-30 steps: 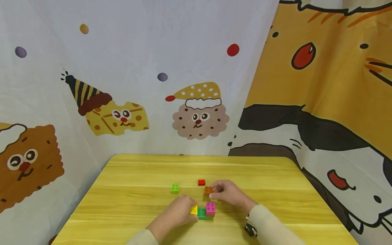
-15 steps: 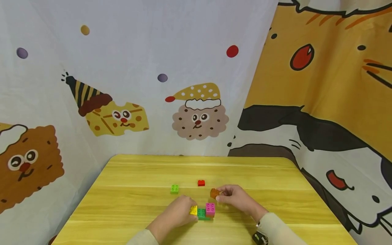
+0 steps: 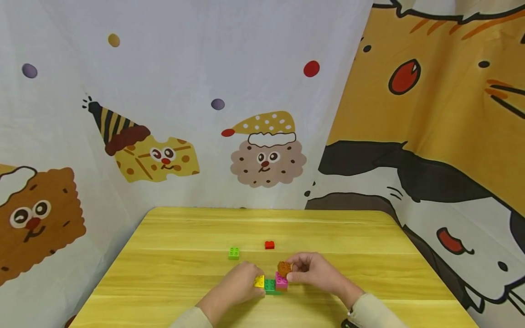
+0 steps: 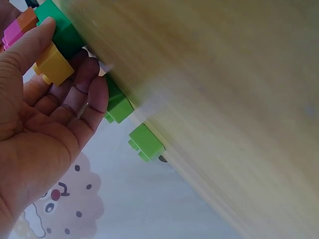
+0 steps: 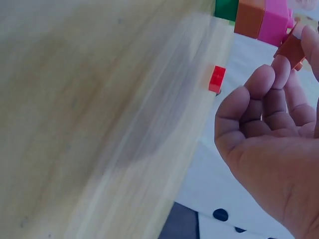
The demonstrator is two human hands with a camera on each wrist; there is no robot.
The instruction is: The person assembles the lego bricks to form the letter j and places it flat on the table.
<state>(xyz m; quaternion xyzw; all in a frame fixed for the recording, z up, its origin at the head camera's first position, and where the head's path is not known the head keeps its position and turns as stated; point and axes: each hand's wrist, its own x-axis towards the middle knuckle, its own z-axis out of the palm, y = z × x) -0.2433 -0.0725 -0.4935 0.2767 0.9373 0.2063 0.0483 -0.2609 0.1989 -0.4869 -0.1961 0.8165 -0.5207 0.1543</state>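
My left hand (image 3: 239, 286) grips the left end of a small block assembly, thumb and fingers around the yellow toy brick (image 4: 56, 65) and the green brick (image 4: 62, 31) beneath it. At the right of that green base, an orange brick (image 4: 27, 20) carries a pink brick (image 3: 281, 282). My right hand (image 3: 316, 273) pinches a brown-orange brick (image 3: 284, 268) between thumb and fingertips, tilted just over the pink brick. In the right wrist view, the pinched brick (image 5: 291, 49) is close to the pink studs; whether they touch I cannot tell.
Behind the hands on the wooden table (image 3: 184, 237) lie a light green brick (image 3: 234, 253) and a red brick (image 3: 269, 245). Another green brick (image 4: 118, 101) shows past the left fingertips in the left wrist view. A printed curtain (image 3: 184, 68) hangs behind the table.
My right hand has carried the brown-orange brick first right and nearer, then left to above the pink brick, tilting it. The left hand and assembly stay in place.
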